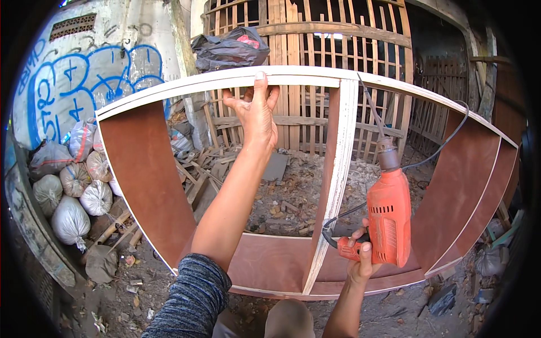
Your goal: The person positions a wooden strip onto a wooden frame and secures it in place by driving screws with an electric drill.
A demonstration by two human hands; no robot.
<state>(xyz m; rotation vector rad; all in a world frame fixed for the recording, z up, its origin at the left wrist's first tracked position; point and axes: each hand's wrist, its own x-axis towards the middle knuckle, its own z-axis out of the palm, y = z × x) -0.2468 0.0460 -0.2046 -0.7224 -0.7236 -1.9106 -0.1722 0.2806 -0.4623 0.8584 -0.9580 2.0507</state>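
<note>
A brown wooden cabinet frame (270, 263) with pale, unpainted edges stands open in front of me. My left hand (257, 112) grips its far top board (225, 83), thumb on the upper edge and fingers curled beneath. In my right hand (360, 256) is a red-orange electric drill (389, 217), held by its handle. The long thin bit (371, 104) points away from me, its tip lining up with the top board close to the pale-edged middle divider (335, 169). Whether the tip touches the wood, I cannot tell.
The drill's cord (451, 143) loops along the frame's right side. Tied sacks (70, 219) lie at left by a painted wall (101, 73). Behind the frame are a wooden slat panel (293, 56), a black plastic bag (225, 53) and scrap wood on littered ground.
</note>
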